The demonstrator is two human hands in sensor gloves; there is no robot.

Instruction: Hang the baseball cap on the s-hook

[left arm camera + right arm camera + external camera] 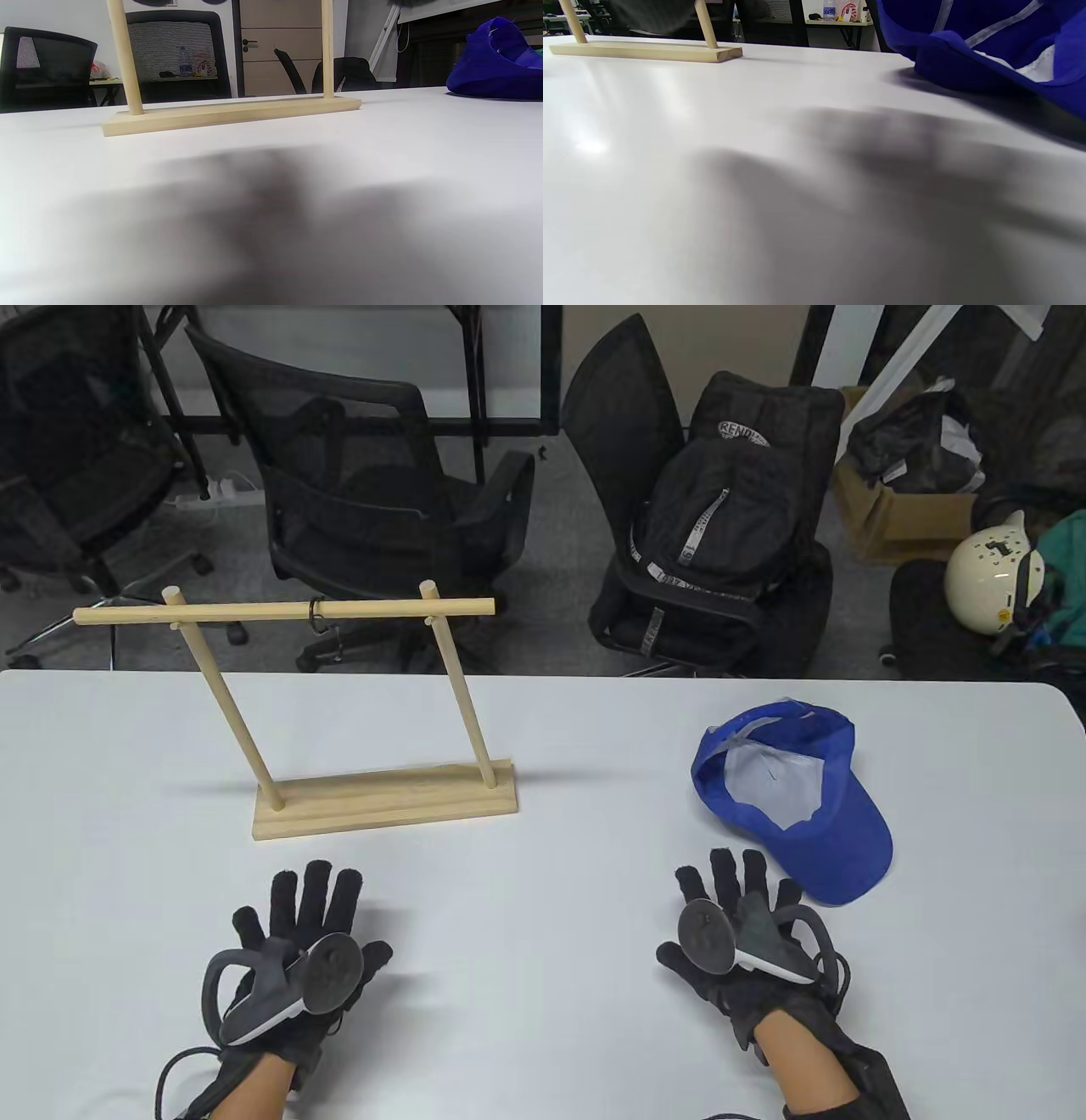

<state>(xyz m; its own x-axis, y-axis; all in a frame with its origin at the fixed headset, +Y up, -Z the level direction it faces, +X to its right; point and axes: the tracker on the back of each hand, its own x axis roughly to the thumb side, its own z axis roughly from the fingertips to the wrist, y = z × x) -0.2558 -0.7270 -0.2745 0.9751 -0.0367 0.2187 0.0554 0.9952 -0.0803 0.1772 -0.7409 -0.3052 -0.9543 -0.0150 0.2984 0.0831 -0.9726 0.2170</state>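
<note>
Lying flat with fingers spread, both hands, left [293, 954] and right [742, 937], are kept empty on the bench [543, 848]. The cap [793, 793] is seen upturned at the right hand's one o'clock. The hook [316, 616] is hung on the rack [382, 806] at eleven.

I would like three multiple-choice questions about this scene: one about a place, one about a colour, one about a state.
1. Where does the baseball cap lie?
A. on the wooden rack
B. on the table, ahead of the right hand
C. under the left hand

2. What colour is the cap?
A. blue
B. red
C. black

3. How does the cap rest?
A. hanging on the s-hook
B. upside down, its inside showing
C. held by the right hand

Key:
1 B: it lies just past the right hand.
2 A: its fabric is blue.
3 B: its pale lining faces up; the s-hook is bare.
</note>
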